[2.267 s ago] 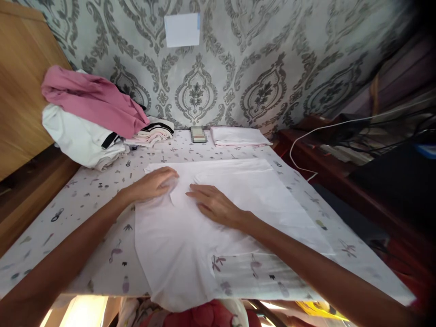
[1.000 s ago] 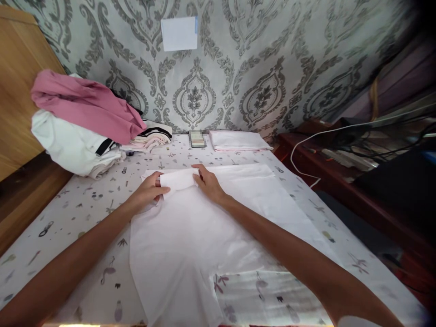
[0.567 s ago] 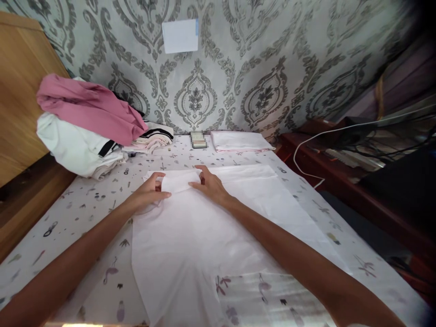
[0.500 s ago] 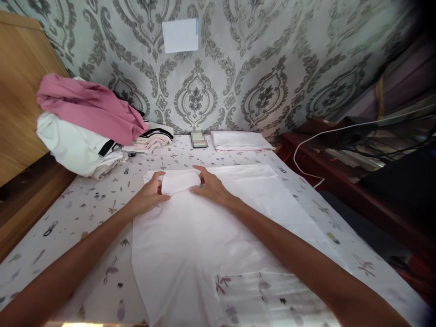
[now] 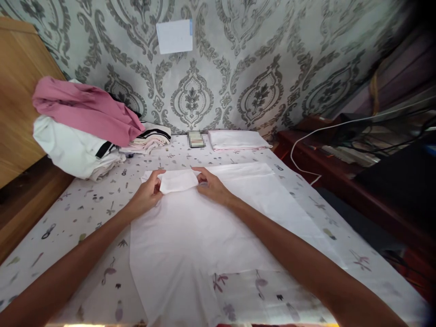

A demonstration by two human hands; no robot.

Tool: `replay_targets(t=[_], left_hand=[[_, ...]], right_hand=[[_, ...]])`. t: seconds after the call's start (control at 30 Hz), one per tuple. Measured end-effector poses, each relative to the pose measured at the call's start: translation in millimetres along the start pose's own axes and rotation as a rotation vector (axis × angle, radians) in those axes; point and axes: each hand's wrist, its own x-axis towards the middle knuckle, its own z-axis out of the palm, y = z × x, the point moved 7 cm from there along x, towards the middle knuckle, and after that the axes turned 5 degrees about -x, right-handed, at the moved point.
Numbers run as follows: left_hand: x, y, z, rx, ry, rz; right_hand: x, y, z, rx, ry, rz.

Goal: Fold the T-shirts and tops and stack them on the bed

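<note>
A white garment (image 5: 190, 227) lies spread over the printed bed sheet, with light wrinkles near its lower part. At its far edge a narrow part is folded into a flat white band (image 5: 179, 180). My left hand (image 5: 150, 190) pinches the band's left end between thumb and fingers. The opposite end is gripped by my right hand (image 5: 213, 187), its thumb underneath and its forefinger along the top edge. Both hands rest low over the garment. Which part of the garment the band is, I cannot tell.
Piled at the left are a pink cloth (image 5: 88, 106) and white clothes (image 5: 68, 145), beside a wooden board (image 5: 27, 100). By the wall lie a small blurred card-like object (image 5: 196, 139) and a folded white cloth (image 5: 238, 140). A white cable (image 5: 296, 154) hangs over dark red furniture (image 5: 327, 181) at right.
My right fingers have closed more tightly on the band's right end, and its lower edge now looks straighter. The whole view has shifted slightly.
</note>
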Motion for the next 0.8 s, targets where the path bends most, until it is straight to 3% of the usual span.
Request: replay_targets(t=[0.2, 0.37, 0.53, 0.67, 0.8], left_hand=[[-4.5, 13.5, 0.7, 0.054, 0.008, 0.083], [-16.0, 21.5, 2.8, 0.198, -0.059, 0.136], [-22.7, 10.7, 6.0, 0.187, -0.111, 0.166], [-20.7, 7.1, 4.0, 0.222, -0.059, 0.197], [-18.2, 8.4, 4.3, 0.302, -0.06, 0.206]], right_hand=[[1.3, 3.5, -1.5, 0.047, 0.03, 0.047], [-8.8, -0.3, -5.2, -0.084, -0.005, 0.042], [-23.7, -21.1, -2.1, -0.309, -0.068, -0.12], [-30.4, -36.9, 12.6, -0.537, -0.097, -0.265], [-34.6, -43.7, 22.2, -0.627, -0.074, -0.332]])
